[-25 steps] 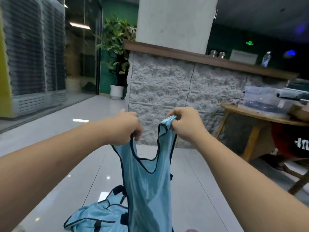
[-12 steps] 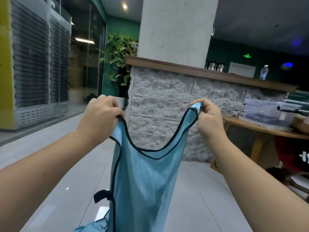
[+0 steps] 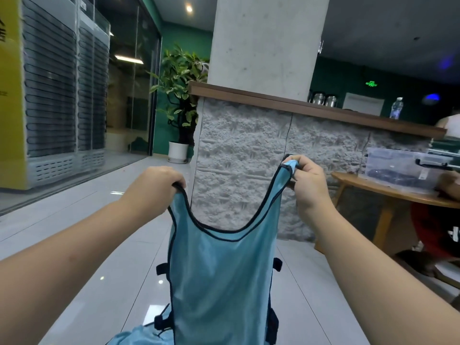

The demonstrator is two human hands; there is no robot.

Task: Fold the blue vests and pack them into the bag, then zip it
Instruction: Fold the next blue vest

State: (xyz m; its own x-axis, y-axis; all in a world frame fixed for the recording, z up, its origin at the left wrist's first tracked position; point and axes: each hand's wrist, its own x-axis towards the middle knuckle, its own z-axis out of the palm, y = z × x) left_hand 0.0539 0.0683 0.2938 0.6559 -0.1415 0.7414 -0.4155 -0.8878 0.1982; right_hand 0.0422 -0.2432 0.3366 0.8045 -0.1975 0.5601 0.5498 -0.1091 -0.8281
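A light blue vest with dark trim hangs in the air in front of the person, spread flat by its two shoulder straps. The left hand grips the left strap, fingers curled over it. The right hand pinches the right strap between thumb and fingers. Both forearms reach forward, hands level and apart. More blue fabric lies on the tiled floor below.

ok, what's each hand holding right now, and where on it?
Both hold one blue vest by its shoulder straps: the left hand grips the left strap top, the right hand pinches the right strap top. The vest hangs spread between them.
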